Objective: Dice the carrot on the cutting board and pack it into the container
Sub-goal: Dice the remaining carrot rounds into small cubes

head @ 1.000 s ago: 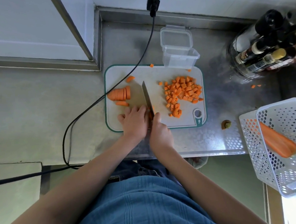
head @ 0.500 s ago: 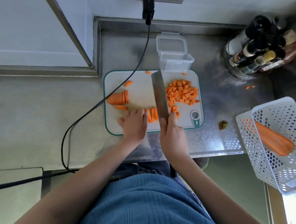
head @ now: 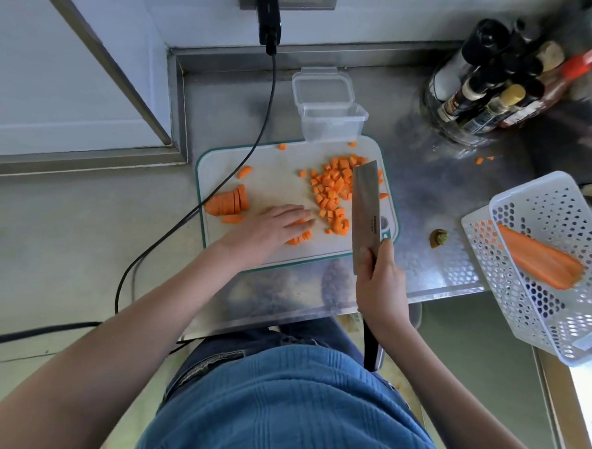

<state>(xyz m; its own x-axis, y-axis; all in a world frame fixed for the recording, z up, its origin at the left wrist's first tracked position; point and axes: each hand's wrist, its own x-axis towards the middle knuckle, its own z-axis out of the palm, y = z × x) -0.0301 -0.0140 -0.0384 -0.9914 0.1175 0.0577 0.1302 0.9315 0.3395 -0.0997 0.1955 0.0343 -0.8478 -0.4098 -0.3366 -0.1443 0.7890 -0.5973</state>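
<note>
A white cutting board (head: 279, 187) with a green rim lies on the steel counter. Diced carrot (head: 334, 188) is piled on its right half, and a sliced carrot end (head: 228, 203) sits at its left. My left hand (head: 270, 225) lies flat, fingers spread, over a few carrot strips (head: 300, 238) near the board's front. My right hand (head: 380, 281) grips a cleaver (head: 365, 207) whose flat blade lies over the right edge of the dice pile. An empty clear container (head: 330, 119), its lid hinged open behind it, stands just beyond the board.
A black cable (head: 217, 190) runs from the wall socket across the board's left corner. Bottles (head: 493, 83) crowd the back right. A white perforated basket (head: 557, 262) at right holds a whole carrot (head: 536, 258). A carrot stub (head: 438, 238) and stray dice (head: 483, 160) lie on the counter.
The cleaver has swung right, from the board's middle to the right side of the dice pile. My left hand has turned and flattened over the cut strips.
</note>
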